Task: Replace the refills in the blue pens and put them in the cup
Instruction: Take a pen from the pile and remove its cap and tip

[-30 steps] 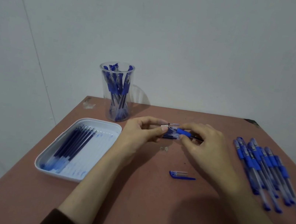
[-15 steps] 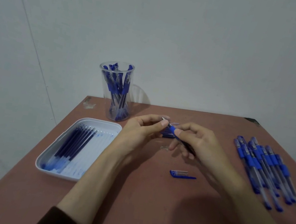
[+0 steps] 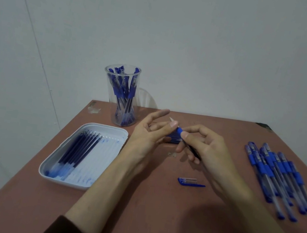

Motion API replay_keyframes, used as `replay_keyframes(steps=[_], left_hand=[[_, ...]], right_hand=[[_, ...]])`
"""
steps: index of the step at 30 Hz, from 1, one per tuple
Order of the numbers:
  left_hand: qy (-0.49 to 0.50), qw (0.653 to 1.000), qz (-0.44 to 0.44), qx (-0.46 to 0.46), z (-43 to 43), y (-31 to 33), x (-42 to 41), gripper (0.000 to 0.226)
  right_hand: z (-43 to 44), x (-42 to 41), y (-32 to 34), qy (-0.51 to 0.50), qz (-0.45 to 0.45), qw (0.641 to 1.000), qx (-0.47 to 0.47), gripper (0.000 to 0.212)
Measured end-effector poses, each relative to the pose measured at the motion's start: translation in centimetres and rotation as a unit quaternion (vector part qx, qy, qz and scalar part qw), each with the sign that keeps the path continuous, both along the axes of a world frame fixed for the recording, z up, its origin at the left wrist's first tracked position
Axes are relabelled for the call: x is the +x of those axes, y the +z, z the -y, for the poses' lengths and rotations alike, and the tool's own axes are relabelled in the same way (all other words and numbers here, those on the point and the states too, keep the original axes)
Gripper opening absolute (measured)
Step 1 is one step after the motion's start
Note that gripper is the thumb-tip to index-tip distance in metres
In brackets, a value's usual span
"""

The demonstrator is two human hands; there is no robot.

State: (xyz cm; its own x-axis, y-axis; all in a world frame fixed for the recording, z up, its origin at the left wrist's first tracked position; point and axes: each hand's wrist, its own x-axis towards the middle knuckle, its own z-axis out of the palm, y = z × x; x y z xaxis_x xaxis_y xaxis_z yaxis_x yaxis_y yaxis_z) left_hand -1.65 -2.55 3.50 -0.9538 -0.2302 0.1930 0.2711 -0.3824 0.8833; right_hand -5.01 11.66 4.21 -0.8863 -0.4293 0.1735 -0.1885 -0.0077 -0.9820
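Nearest me: a dark sleeve (image 3: 70, 232) at the bottom edge, on the left arm; both forearms reach forward over the brown counter (image 3: 152, 217); a loose blue cap (image 3: 190, 182) lies flat on the counter, just in front of the right hand and apart from it.

Left side: white tray (image 3: 46, 164) with dark blue refills (image 3: 79, 149) laid side by side against its left half; blue ink smears on the tray floor.

Right side: row of blue pens (image 3: 279, 176) lying close together on the counter, some overlapping, well apart from the hands.

Mid-counter: left hand (image 3: 145, 135) pinches the tip end of a blue pen (image 3: 179, 130) with its thumb, index finger sticking straight out; right hand (image 3: 204, 146) pinches the same pen at the blue grip between thumb and index finger, other fingers curled under; the pen is held off the counter between the two hands, tilted.

Blue bundle (image 3: 173, 140) just behind the pen, partly hidden; I cannot tell if it is held or lying down; small pale scrap (image 3: 171, 154) on the counter below the hands.

Far: clear cup (image 3: 120, 95) upright near the back edge, packed with blue pens leaning at angles; plain white wall (image 3: 200, 43) behind.
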Motion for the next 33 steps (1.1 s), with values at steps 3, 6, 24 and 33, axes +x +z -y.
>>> replay_keyframes(steps=[3,6,24,33], left_hand=[[0.012,1.000,-0.001,-0.006,0.4,-0.1,-0.1,0.037],[0.009,1.000,-0.001,0.000,0.3,-0.1,-0.1,0.035],[-0.071,0.997,-0.035,0.011,0.0,0.3,0.3,0.045],[-0.096,0.994,-0.042,0.043,-0.2,0.5,0.3,0.051]], right_hand=[[-0.1,-0.2,0.1,-0.014,-0.005,1.000,-0.019,0.008],[-0.2,-0.3,0.2,-0.032,-0.023,0.999,-0.019,0.004],[0.0,0.1,0.3,0.072,0.153,0.985,-0.035,0.009],[-0.6,-0.2,0.4,0.148,0.269,0.949,-0.071,0.019]])
